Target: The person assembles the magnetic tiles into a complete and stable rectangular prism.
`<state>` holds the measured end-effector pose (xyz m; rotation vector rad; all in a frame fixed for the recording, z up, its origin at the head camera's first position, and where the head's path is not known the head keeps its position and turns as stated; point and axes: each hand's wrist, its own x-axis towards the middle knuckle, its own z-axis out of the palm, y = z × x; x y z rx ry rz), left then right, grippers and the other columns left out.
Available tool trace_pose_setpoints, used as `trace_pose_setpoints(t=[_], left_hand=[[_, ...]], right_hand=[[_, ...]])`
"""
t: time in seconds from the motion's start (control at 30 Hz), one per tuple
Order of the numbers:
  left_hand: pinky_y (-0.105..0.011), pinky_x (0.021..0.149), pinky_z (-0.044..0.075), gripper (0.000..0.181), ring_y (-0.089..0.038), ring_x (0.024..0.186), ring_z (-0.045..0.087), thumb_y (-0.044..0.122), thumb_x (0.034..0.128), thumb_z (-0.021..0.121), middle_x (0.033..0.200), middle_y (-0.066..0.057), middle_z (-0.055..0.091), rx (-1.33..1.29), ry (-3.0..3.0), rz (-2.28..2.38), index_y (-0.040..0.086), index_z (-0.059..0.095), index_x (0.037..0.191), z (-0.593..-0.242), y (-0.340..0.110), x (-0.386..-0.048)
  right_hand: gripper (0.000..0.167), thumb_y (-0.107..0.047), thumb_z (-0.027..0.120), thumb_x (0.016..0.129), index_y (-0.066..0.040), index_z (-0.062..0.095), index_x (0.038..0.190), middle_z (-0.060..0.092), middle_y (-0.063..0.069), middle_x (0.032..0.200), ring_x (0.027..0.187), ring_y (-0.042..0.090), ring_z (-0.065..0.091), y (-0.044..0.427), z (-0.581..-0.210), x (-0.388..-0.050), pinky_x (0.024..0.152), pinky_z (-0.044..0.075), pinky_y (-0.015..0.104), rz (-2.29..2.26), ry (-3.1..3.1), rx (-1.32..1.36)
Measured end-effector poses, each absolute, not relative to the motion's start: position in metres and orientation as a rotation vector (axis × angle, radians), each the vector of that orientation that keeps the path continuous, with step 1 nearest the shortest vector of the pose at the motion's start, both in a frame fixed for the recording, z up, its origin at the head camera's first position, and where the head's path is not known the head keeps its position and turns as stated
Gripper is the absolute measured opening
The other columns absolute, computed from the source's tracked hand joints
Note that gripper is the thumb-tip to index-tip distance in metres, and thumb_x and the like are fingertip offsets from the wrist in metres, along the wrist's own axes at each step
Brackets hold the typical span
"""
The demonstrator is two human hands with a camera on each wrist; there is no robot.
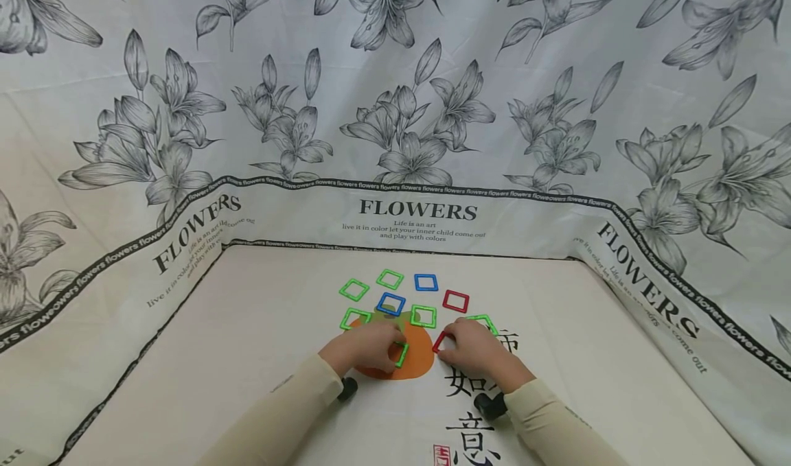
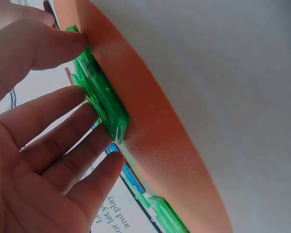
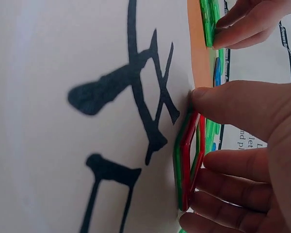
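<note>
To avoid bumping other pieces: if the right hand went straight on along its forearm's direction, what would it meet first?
Past its red square, the right hand would probably meet the green square ahead-left, though depth is unclear.

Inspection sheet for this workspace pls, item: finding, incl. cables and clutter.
Surface: white cloth-like tabletop, printed orange fruit, black brushed characters.
Job's things: eight hollow plastic-looking square frames lying loose: five green frames (two partly hidden by hands), two blue frames, one red frame.
Clutter: nothing seen.
Left hand: pinches hollow green square frame over the fruit print.
Right hand: holds hollow red square frame, green showing along its edge.
Wrists: black unit at each.
Cables: nothing seen.
Surroundings: pale fabric backdrop, grey lily print, "FLOWERS" lettering.
</note>
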<state>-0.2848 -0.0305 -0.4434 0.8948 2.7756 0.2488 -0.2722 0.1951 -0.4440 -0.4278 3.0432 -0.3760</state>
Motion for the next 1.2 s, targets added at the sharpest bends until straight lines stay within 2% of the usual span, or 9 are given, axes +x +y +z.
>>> trace_pose_setpoints(t=[0.5,0.77,0.97,1.2], left_hand=[[-0.024,0.087,0.050,0.046,-0.008,0.094,0.047,0.031,0.0734,0.082,0.105,0.009,0.055,0.832,2.782,0.253,0.021,0.066,0.116,-0.4440,-0.0285,-0.2879],[-0.026,0.090,0.051,0.049,-0.009,0.095,0.048,0.033,0.0738,0.082,0.111,0.008,0.057,0.801,2.791,0.261,0.020,0.065,0.118,-0.4443,-0.0292,-0.2871],[-0.027,0.090,0.051,0.049,-0.010,0.095,0.048,0.034,0.0744,0.081,0.111,0.007,0.057,0.775,2.799,0.266,0.018,0.065,0.118,-0.4464,-0.0296,-0.2882],[-0.027,0.091,0.050,0.046,-0.010,0.096,0.047,0.033,0.0755,0.079,0.109,0.006,0.056,0.776,2.796,0.276,0.017,0.066,0.117,-0.4470,-0.0300,-0.2895]], right_hand=[[0.045,-0.027,0.078,0.076,-0.007,0.069,0.115,0.064,-0.001,0.092,0.080,0.015,0.051,0.1959,-0.4441,-0.2740,0.077,0.051,0.033,-0.371,3.016,-0.449],[0.044,-0.026,0.078,0.073,-0.008,0.070,0.113,0.063,-0.001,0.092,0.079,0.015,0.050,0.1967,-0.4456,-0.2739,0.073,0.048,0.031,-0.382,3.021,-0.515],[0.044,-0.026,0.078,0.074,-0.012,0.069,0.115,0.062,-0.001,0.100,0.085,0.014,0.050,0.1949,-0.4458,-0.2727,0.078,0.049,0.032,-0.411,3.001,-0.534],[0.046,-0.022,0.076,0.075,-0.010,0.068,0.118,0.062,0.002,0.110,0.090,0.015,0.051,0.1900,-0.4426,-0.2710,0.083,0.050,0.035,-0.497,2.937,-0.595]])
